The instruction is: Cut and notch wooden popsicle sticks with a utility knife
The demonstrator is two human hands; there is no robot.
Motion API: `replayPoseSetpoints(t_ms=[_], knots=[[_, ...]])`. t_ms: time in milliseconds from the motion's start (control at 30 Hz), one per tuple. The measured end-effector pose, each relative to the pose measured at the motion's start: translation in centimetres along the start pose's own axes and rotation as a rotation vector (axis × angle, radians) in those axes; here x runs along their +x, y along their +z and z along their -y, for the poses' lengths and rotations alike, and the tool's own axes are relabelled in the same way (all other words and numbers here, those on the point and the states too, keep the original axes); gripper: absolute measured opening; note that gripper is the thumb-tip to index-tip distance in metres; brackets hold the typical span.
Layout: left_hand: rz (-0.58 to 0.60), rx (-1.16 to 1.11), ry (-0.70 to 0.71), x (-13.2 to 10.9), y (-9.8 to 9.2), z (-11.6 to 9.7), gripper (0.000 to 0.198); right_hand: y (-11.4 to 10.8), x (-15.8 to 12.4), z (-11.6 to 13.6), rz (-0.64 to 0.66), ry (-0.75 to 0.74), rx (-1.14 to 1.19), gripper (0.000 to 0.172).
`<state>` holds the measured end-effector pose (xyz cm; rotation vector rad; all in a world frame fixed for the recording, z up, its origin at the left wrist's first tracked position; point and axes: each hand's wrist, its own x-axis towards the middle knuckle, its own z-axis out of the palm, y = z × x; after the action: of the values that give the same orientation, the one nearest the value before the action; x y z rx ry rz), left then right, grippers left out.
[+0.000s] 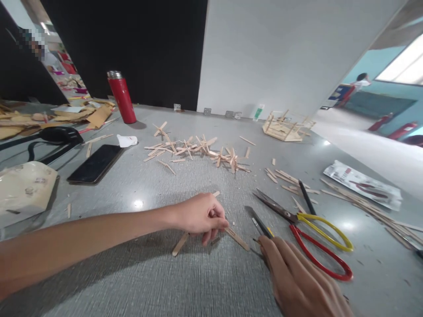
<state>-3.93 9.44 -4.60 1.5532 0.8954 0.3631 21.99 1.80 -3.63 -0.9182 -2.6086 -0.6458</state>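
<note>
My left hand (203,215) reaches in from the left, its thumb and fingers pinched on a wooden craft stick (239,241) low over the table. Other craft stick ends (180,245) stick out from under this hand; how they join is hidden. My right hand (299,273) rests at the lower right with its fingers close together. A small dark tip shows at its fingertips, but the rest is covered. Right beside those fingers lies a dark, slim tool with a yellow part, which looks like a utility knife (262,225). Scissors (294,218) with one yellow and one red handle lie to its right.
Several sticks glued into star-like clusters (201,145) spread across the middle. A stick frame (286,127) stands at the back right. A red flask (122,97), a phone (95,164) and a tape roll (28,189) are at left; loose sticks (373,204) and a white packet (363,185) at right.
</note>
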Motion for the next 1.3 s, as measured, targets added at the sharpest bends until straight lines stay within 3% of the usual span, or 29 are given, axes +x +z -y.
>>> replayPoseSetpoints(t_ms=[167, 300, 467, 567, 700, 833, 967, 1133, 1300], knots=[[0.004, -0.010, -0.007, 0.2, 0.0, 0.5, 0.026, 0.9, 0.1, 0.3, 0.068, 0.053, 0.097, 0.047], [0.028, -0.026, 0.006, 0.3, -0.1, 1.1, 0.030, 0.2, 0.2, -0.4, 0.024, 0.176, 0.218, 0.048], [0.034, -0.032, 0.012, 0.3, -0.2, 1.1, 0.030, -1.0, 0.7, -2.2, -0.022, 0.485, 0.498, 0.041], [0.033, -0.035, 0.006, 0.3, -0.1, 1.0, 0.029, -1.0, 1.1, -3.1, 0.063, 0.670, 0.801, 0.040], [0.037, -0.045, -0.011, 0.3, 0.0, 0.9, 0.028, -1.0, 1.4, -3.3, 0.171, 0.829, 1.121, 0.055], [0.038, -0.049, -0.029, 0.5, 0.1, 0.8, 0.028, -1.3, 1.3, -2.9, 0.167, 0.771, 1.134, 0.059], [0.037, -0.049, -0.035, 0.5, 0.1, 0.9, 0.028, -1.6, 1.0, -2.8, 0.177, 0.650, 1.044, 0.052], [0.042, -0.033, -0.020, 0.4, -0.1, 0.7, 0.031, -1.1, 1.0, -2.7, 0.089, 0.491, 0.724, 0.046], [0.076, -0.017, 0.005, 0.4, -0.3, 0.6, 0.030, 0.0, 1.2, -2.1, -0.012, 0.369, 0.419, 0.028]])
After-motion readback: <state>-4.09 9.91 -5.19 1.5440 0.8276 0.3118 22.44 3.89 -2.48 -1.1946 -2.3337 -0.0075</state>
